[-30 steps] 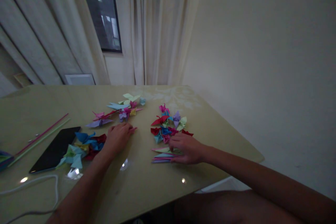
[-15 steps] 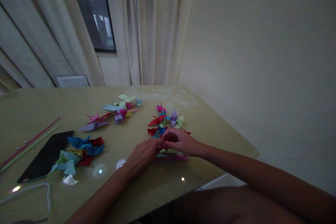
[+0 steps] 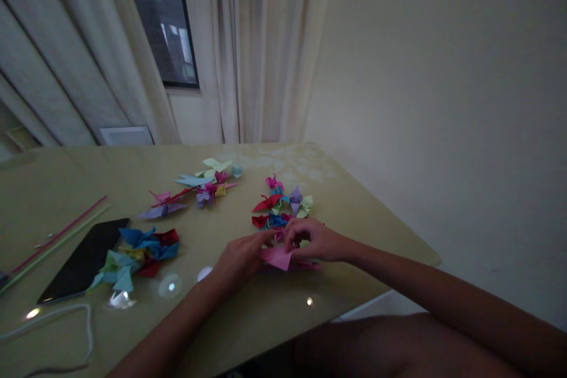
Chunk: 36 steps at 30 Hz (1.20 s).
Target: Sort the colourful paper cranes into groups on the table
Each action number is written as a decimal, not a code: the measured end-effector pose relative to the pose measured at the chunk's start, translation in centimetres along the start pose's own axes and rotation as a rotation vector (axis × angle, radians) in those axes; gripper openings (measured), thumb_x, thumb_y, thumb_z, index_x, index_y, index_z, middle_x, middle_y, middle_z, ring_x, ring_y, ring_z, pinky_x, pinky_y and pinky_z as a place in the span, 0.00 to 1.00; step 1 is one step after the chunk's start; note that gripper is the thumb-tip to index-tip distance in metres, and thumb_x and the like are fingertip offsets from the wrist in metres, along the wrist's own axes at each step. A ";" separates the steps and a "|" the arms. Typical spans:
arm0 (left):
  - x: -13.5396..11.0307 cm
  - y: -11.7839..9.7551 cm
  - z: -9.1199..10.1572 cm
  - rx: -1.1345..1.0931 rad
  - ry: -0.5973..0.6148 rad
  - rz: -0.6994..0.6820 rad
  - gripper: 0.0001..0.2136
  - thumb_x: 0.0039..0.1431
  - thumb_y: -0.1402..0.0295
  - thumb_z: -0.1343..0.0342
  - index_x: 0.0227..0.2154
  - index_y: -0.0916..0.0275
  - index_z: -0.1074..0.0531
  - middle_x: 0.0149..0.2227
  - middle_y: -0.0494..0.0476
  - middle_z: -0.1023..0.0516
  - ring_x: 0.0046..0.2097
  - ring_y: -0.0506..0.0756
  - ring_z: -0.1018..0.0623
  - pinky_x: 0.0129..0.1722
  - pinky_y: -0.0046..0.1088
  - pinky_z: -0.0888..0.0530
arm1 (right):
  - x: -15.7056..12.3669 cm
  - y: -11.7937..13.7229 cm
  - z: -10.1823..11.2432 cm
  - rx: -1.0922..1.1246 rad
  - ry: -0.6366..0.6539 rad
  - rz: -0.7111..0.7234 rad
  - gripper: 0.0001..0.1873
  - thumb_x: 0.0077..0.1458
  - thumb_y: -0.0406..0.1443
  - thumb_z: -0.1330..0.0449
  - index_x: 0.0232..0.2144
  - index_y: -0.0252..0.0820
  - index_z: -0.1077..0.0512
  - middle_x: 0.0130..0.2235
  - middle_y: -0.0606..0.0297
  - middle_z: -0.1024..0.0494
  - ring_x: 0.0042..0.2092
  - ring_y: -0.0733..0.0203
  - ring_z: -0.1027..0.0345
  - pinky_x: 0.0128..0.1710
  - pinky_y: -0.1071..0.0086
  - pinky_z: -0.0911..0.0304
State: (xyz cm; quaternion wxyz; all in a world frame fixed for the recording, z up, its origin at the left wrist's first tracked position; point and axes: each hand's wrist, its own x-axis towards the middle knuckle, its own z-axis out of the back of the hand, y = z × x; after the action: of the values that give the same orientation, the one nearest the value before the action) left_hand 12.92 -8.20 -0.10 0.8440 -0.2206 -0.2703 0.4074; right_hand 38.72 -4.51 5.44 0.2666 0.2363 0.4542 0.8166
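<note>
Near the front edge of the glossy, cream-coloured tabletop, the left hand and the right hand are pinching a pink, sharp-cornered piece of folded paper between them, fingers closed on its opposite sides. Just beyond, crisply creased, winged paper figures in red, blue, purple and pale green are lying clustered, while pale, softly pleated cloth curtains are hanging behind.

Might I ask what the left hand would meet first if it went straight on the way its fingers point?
Probably the right hand, just ahead of the left hand, though the pink paper between them might come first, since depth is unclear.
</note>
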 end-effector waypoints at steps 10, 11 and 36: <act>0.6 -0.6 -0.1 -0.117 -0.042 -0.131 0.13 0.66 0.73 0.41 0.52 0.56 0.26 0.50 0.58 0.20 0.50 0.57 0.20 0.50 0.33 0.22 | -1.8 -2.0 1.9 0.094 -0.069 -0.038 0.13 0.55 0.44 0.28 0.35 0.41 0.15 0.43 0.59 0.24 0.44 0.57 0.26 0.46 0.62 0.29; 0.6 -0.6 -0.5 -0.101 -0.046 -0.141 0.13 0.66 0.73 0.41 0.51 0.56 0.25 0.50 0.58 0.21 0.50 0.56 0.20 0.50 0.33 0.22 | -1.9 -2.1 1.9 0.110 -0.080 -0.053 0.14 0.56 0.45 0.29 0.36 0.41 0.15 0.43 0.58 0.24 0.44 0.57 0.26 0.46 0.62 0.29; 0.4 9.6 6.4 0.532 -0.474 0.498 0.18 0.69 0.64 0.54 0.52 0.65 0.23 0.57 0.71 0.23 0.57 0.70 0.26 0.55 0.52 0.28 | -1.8 -1.8 1.2 -0.257 -0.230 0.003 0.11 0.59 0.42 0.30 0.31 0.41 0.21 0.40 0.60 0.23 0.39 0.58 0.28 0.39 0.66 0.31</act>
State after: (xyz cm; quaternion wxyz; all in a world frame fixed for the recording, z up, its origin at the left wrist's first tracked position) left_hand 3.60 -1.42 -0.86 0.6619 0.0456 -0.2808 0.6935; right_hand 41.23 -4.13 4.17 0.3439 0.2929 0.3122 0.8358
